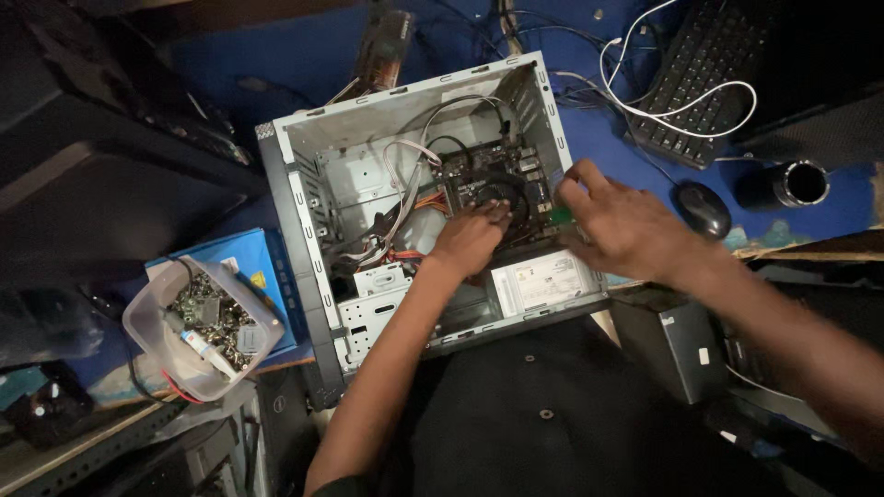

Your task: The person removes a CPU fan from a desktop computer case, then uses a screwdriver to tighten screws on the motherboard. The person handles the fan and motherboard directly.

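Note:
An open grey computer case lies on its side on a blue table, with the motherboard and a round black cooler fan exposed. My left hand reaches inside the case, fingers resting on the fan's edge. My right hand is at the case's right wall, fingers curled around a small green circuit card beside the motherboard. White and orange cables run across the case interior. A silver power supply sits at the near corner, under my hands.
A clear plastic tub of screws and small parts rests on a blue box at the left. A black keyboard with a white cable, a black mouse and a dark cup lie right. A dark monitor stands left.

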